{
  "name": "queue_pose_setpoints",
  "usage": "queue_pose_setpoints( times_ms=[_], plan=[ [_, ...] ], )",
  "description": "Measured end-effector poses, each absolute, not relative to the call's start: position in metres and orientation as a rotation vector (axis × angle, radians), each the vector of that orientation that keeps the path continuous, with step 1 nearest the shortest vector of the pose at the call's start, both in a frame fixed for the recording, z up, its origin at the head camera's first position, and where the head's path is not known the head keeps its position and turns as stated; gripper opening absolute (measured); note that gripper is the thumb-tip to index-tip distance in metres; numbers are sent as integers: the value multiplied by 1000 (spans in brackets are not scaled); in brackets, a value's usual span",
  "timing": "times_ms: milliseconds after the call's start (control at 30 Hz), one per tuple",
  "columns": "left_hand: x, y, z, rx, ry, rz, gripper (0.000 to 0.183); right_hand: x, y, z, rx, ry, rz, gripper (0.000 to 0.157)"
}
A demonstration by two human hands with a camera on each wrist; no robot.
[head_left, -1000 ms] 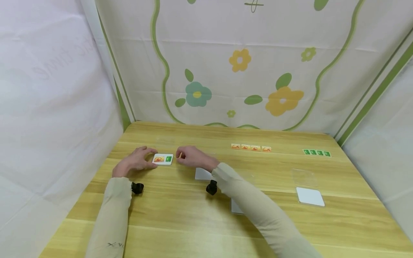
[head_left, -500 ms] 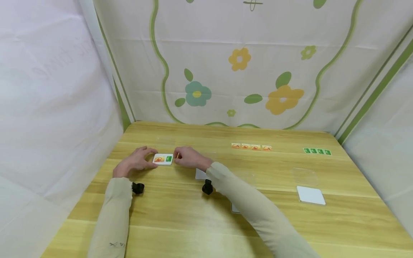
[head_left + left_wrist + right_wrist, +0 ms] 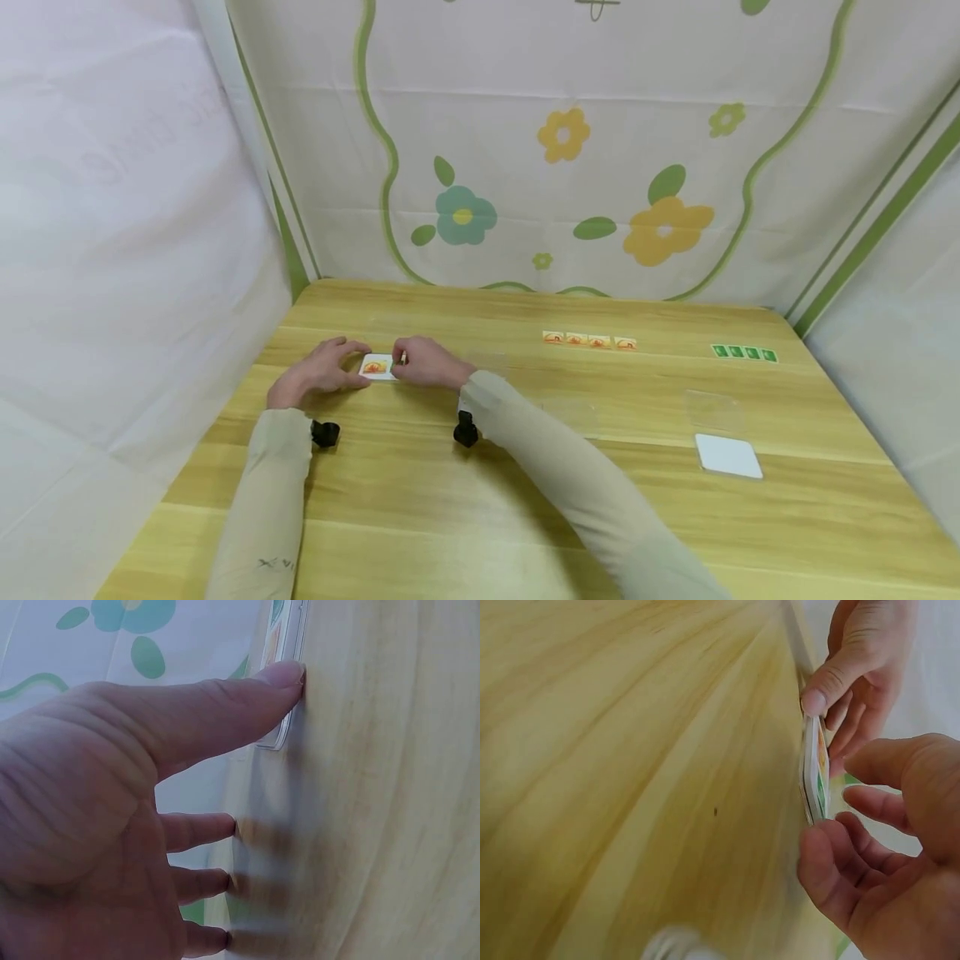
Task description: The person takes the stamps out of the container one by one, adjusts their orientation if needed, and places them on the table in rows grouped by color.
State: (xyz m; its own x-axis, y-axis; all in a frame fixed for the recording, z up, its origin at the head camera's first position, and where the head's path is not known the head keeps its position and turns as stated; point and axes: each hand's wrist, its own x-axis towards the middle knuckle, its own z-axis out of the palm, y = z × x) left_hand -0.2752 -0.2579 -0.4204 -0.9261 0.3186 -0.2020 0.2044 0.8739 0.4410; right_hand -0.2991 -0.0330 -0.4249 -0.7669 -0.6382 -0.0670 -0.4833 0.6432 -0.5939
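A thin white case [image 3: 384, 377] with rounded corners lies on the table at left, bearing an orange-yellow sticker [image 3: 374, 367] and a green sticker [image 3: 821, 791]. My left hand [image 3: 321, 373] holds its left end, thumb [image 3: 281, 679] on the near edge; the other fingertips rest on the table in the left wrist view. My right hand [image 3: 431, 364] is over the case's right end, hiding most of the green sticker in the head view. In the right wrist view its fingers are loosely curled, lower fingertips [image 3: 821, 836] right at the case's end, with nothing visible between the upper ones.
A row of several orange stickers [image 3: 599, 342] lies at the back, and several green ones [image 3: 744, 352] at the back right. Another white case [image 3: 727, 457] with a clear flap [image 3: 716, 411] stands at right. A second clear flap [image 3: 572, 412] lies beside my right forearm.
My right hand has moved left, from beside the case to over its right end, and now covers most of the green sticker. My left hand stays at the left end.
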Motion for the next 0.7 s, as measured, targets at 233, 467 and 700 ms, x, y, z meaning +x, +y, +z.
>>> queue_pose_setpoints(
  times_ms=[233,467,700],
  plan=[
    [-276,-258,-424,390,2757,590,62,-300,-41,-430,-891,2595,-806,10],
    [-276,-257,-422,409,2777,578,62,-302,-44,-435,-867,2639,-781,11],
    [-277,-259,-421,400,2776,569,62,-306,-50,-437,-823,2626,-818,17]
  ],
)
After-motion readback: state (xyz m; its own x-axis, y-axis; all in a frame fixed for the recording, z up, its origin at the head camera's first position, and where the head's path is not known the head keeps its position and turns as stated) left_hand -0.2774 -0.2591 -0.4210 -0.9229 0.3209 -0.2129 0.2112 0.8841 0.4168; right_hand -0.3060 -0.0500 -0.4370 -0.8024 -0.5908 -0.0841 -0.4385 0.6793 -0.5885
